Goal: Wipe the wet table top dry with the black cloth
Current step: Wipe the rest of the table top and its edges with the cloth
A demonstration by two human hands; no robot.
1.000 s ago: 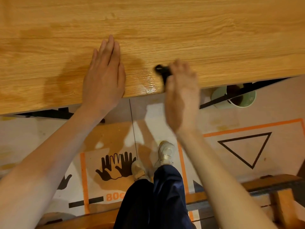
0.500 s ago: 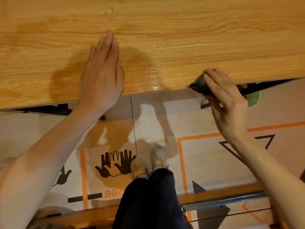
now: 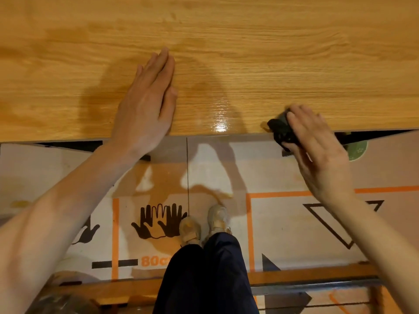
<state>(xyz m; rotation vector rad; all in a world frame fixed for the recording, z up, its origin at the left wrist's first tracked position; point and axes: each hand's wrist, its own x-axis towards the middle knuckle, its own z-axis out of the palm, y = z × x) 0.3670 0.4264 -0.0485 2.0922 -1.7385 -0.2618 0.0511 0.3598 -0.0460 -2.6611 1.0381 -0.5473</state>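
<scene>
I have my right hand [image 3: 317, 146] curled round the black cloth [image 3: 282, 131] at the table top's [image 3: 249, 41] near edge, lower right, my left hand [image 3: 147, 105] flat and empty mid-frame, and a glossy wet patch [image 3: 221, 118] between them still needs wiping.

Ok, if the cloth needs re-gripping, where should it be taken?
Probably on the bunched part of the black cloth lying on the table top, from above: it straddles the near edge, its lower part hanging off under the right hand.
</scene>
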